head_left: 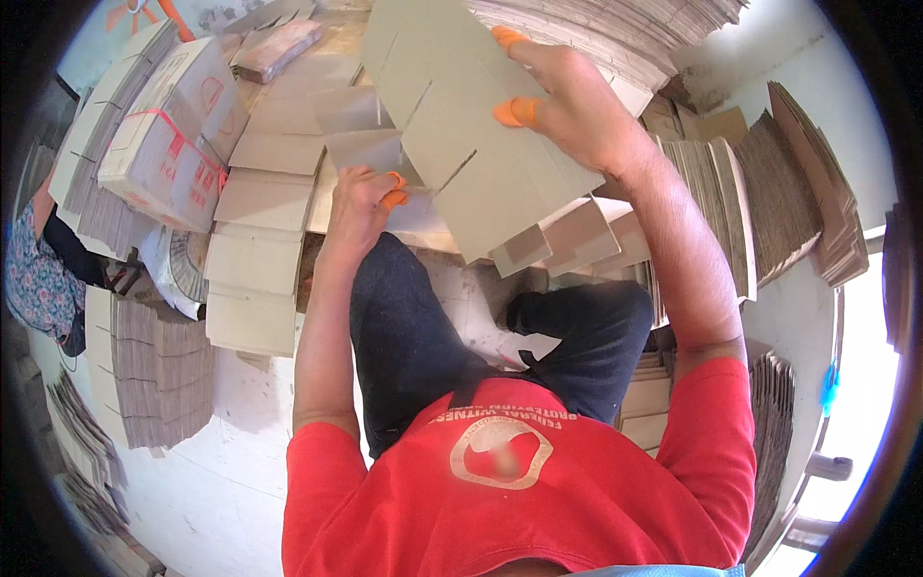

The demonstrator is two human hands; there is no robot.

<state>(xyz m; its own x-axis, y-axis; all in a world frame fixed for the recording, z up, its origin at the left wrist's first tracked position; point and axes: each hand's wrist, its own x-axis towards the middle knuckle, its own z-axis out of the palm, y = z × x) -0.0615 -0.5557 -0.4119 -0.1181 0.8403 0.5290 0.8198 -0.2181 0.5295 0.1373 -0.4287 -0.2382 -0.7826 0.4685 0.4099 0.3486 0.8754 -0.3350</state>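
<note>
A large slotted cardboard sheet (433,106) is tilted in front of me, with dark slits cut into it. My right hand (577,111) grips it by its right edge. The thumb and one finger, both in orange finger cots, lie apart on its face; the other fingers are hidden. Left of the sheet, my left hand (365,207) is closed in a pinch, also with orange finger cots. Its fingertips are at a smaller cardboard strip (370,154), but their exact grip is partly hidden. Smaller cardboard pieces (582,236) stand crosswise beneath the large sheet's lower right edge.
Overlapping cardboard sheets (255,250) lie in a row to my left, beside a white carton (168,144) with red strapping. Cardboard stacks (159,370) stand at the left, and more stacks (779,192) at the right. A person in a flowered garment (43,279) is at the far left.
</note>
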